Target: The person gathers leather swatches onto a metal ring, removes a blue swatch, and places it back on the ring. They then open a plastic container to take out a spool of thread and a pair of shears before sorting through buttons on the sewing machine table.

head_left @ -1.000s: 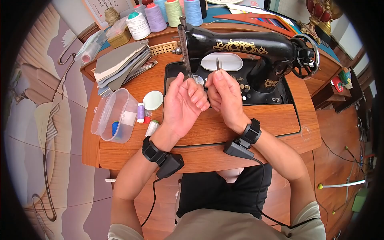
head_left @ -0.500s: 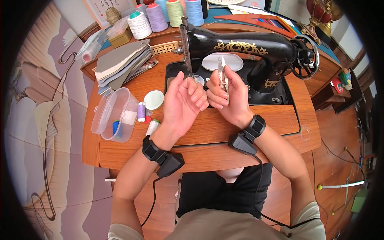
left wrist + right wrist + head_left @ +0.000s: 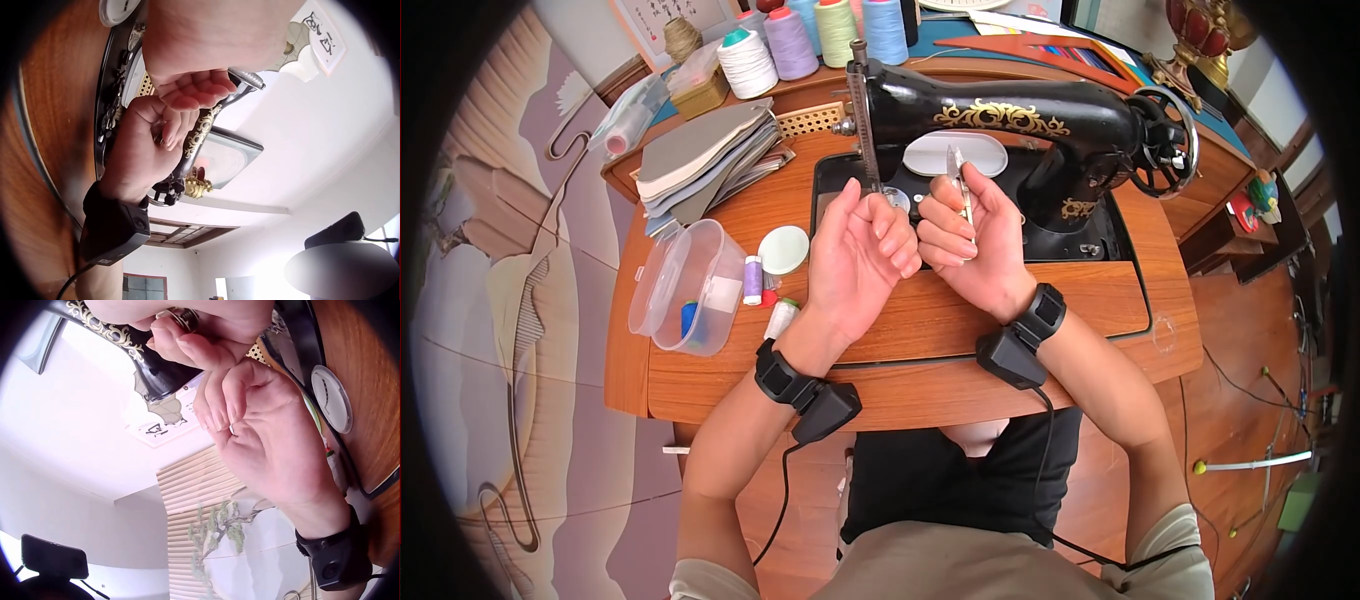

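Observation:
In the head view my right hand [image 3: 982,245] grips a pair of metal thread snips [image 3: 954,160], fingers curled round the handles. The blades point up and away past the thumb, and the lower part is mostly hidden. The right wrist view shows the coiled end of the snips [image 3: 187,320] in the palm. Close beside it my left hand [image 3: 850,265] is held palm up, fingers loosely bent, with nothing seen in it. Both hands are over the front of the black sewing machine [image 3: 1010,105], whose needle-side end stands just behind the left fingertips.
On the wooden table [image 3: 1040,300] at left are a clear plastic box [image 3: 700,270], a white round lid [image 3: 784,250], a purple thread spool [image 3: 752,280] and a fabric swatch stack [image 3: 700,160]. A white oval tray [image 3: 990,160] lies behind the right hand. Thread cones [image 3: 790,45] line the back.
My right hand has turned from knuckles up to palm up, bringing the snips into view. Since half a second ago its fingers have folded further over the handles. The left hand has stayed still.

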Motion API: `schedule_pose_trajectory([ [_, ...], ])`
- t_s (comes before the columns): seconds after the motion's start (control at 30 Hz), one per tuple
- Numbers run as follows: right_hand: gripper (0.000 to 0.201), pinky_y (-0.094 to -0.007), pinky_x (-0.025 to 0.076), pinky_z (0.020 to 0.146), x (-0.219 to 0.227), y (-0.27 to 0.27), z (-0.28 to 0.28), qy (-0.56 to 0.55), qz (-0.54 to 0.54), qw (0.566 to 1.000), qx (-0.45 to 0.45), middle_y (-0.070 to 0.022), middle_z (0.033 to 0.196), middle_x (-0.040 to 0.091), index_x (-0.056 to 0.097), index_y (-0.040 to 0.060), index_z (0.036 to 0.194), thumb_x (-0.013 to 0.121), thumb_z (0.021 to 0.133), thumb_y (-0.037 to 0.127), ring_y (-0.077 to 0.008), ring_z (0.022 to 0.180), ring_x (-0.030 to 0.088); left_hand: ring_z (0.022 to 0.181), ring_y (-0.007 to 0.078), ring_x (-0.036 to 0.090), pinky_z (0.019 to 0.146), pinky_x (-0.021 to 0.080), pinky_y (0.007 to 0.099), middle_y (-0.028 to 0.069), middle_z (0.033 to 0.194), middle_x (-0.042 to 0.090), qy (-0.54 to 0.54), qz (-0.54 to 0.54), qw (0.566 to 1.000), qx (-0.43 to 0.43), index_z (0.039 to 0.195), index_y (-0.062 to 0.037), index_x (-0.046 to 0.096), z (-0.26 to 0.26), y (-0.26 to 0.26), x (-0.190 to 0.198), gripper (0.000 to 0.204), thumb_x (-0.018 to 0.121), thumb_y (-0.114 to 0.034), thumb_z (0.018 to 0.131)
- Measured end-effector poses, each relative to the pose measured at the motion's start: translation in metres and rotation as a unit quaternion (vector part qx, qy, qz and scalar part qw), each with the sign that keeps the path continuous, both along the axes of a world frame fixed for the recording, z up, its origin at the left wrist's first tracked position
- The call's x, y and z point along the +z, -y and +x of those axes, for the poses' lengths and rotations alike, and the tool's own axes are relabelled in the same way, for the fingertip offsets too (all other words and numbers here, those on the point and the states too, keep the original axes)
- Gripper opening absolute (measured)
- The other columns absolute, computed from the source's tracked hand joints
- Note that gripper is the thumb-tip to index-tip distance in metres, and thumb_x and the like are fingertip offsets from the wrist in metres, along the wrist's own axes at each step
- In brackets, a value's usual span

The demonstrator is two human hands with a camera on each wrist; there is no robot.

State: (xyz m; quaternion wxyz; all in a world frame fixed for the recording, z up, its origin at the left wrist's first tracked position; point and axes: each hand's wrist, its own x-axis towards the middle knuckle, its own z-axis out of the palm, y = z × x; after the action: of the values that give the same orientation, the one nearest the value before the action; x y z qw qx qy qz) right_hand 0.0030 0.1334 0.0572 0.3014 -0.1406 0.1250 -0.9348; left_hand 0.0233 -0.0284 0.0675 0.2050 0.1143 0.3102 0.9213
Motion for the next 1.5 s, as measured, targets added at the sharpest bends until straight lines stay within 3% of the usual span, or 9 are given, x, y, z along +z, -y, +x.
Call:
schedule_pose_trajectory([
  [0.5, 0.045, -0.0244, 0.026, 0.043, 0.000, 0.001, 0.000, -0.007, 0.020, 0.999, -0.023, 0.0043, 0.055, 0.033, 0.043, 0.0108, 0.073, 0.030, 0.103, 0.042, -0.0077, 0.043, 0.029, 0.060, 0.0146, 0.039, 0.059, 0.036, 0.0290, 0.0012, 0.063, 0.038, -0.014, -0.006, 1.000, 0.001, 0.069, -0.0103, 0.040, 0.000, 0.000, 0.001, 0.046, 0.032, -0.040, 0.103],
  [1.07, 0.046, -0.0230, 0.026, 0.043, 0.004, 0.002, 0.003, -0.063, 0.153, 0.983, -0.083, 0.0045, 0.054, 0.031, 0.043, 0.0103, 0.073, 0.032, 0.102, 0.045, -0.0067, 0.043, 0.027, 0.062, 0.0144, 0.044, 0.060, 0.038, 0.0290, 0.0014, 0.065, 0.042, -0.051, -0.067, 0.996, 0.019, 0.072, -0.0102, 0.042, 0.000, -0.001, 0.001, 0.037, 0.040, -0.031, 0.102],
  [1.13, 0.047, -0.0232, 0.026, 0.044, 0.005, 0.004, 0.006, -0.077, 0.202, 0.971, -0.101, 0.0047, 0.053, 0.031, 0.045, 0.0102, 0.075, 0.032, 0.102, 0.047, -0.0066, 0.043, 0.027, 0.064, 0.0139, 0.046, 0.061, 0.039, 0.0289, 0.0016, 0.068, 0.046, -0.063, -0.173, 0.977, 0.110, 0.073, -0.0101, 0.045, 0.003, -0.005, 0.004, 0.033, 0.044, -0.028, 0.101],
  [1.17, 0.048, -0.0232, 0.027, 0.044, 0.007, 0.005, 0.009, -0.084, 0.243, 0.960, -0.111, 0.0047, 0.053, 0.031, 0.046, 0.0100, 0.075, 0.032, 0.101, 0.048, -0.0067, 0.043, 0.028, 0.071, 0.0128, 0.052, 0.066, 0.042, 0.0286, 0.0014, 0.075, 0.051, -0.098, -0.199, 0.964, 0.145, 0.086, -0.0069, 0.055, 0.003, -0.004, 0.001, 0.023, 0.048, -0.025, 0.099],
  [1.2, 0.049, -0.0233, 0.027, 0.044, 0.008, 0.006, 0.011, -0.092, 0.285, 0.947, -0.121, 0.0047, 0.053, 0.031, 0.047, 0.0099, 0.076, 0.032, 0.101, 0.049, -0.0069, 0.043, 0.028, 0.071, 0.0128, 0.052, 0.066, 0.042, 0.0286, 0.0014, 0.075, 0.051, -0.099, -0.201, 0.964, 0.147, 0.086, -0.0069, 0.055, 0.002, -0.005, -0.001, 0.023, 0.048, -0.025, 0.099],
  [1.27, 0.050, -0.0233, 0.028, 0.044, 0.005, 0.008, 0.010, -0.112, 0.293, 0.942, -0.124, 0.0038, 0.052, 0.033, 0.049, 0.0091, 0.077, 0.032, 0.101, 0.050, -0.0076, 0.043, 0.031, 0.079, 0.0118, 0.056, 0.071, 0.045, 0.0278, 0.0014, 0.083, 0.057, -0.163, -0.285, 0.922, 0.206, 0.106, -0.0040, 0.059, 0.001, -0.007, -0.002, 0.022, 0.051, -0.024, 0.099],
  [1.3, 0.052, -0.0234, 0.029, 0.044, 0.005, 0.009, 0.011, -0.128, 0.308, 0.933, -0.134, 0.0027, 0.052, 0.036, 0.050, 0.0083, 0.077, 0.032, 0.101, 0.050, -0.0083, 0.043, 0.033, 0.084, 0.0111, 0.058, 0.076, 0.047, 0.0278, 0.0023, 0.089, 0.060, -0.171, -0.287, 0.924, 0.187, 0.117, -0.0021, 0.058, 0.000, -0.004, -0.002, 0.029, 0.052, -0.024, 0.099],
  [1.43, 0.055, -0.0235, 0.032, 0.044, 0.001, 0.011, 0.014, -0.175, 0.372, 0.900, -0.148, -0.0005, 0.053, 0.044, 0.053, 0.0056, 0.078, 0.031, 0.101, 0.050, -0.0103, 0.044, 0.041, 0.076, 0.0103, 0.059, 0.070, 0.049, 0.0267, 0.0029, 0.085, 0.061, -0.146, -0.244, 0.947, 0.149, 0.112, -0.0013, 0.059, 0.005, -0.007, -0.001, 0.027, 0.052, -0.024, 0.099],
  [1.5, 0.056, -0.0238, 0.033, 0.044, 0.004, 0.015, 0.018, -0.192, 0.396, 0.883, -0.163, -0.0010, 0.053, 0.044, 0.053, 0.0049, 0.078, 0.031, 0.101, 0.050, -0.0108, 0.044, 0.042, 0.067, 0.0104, 0.059, 0.062, 0.050, 0.0257, 0.0019, 0.076, 0.058, -0.114, -0.253, 0.957, 0.083, 0.112, -0.0004, 0.060, 0.006, -0.005, -0.002, 0.028, 0.052, -0.024, 0.100],
])
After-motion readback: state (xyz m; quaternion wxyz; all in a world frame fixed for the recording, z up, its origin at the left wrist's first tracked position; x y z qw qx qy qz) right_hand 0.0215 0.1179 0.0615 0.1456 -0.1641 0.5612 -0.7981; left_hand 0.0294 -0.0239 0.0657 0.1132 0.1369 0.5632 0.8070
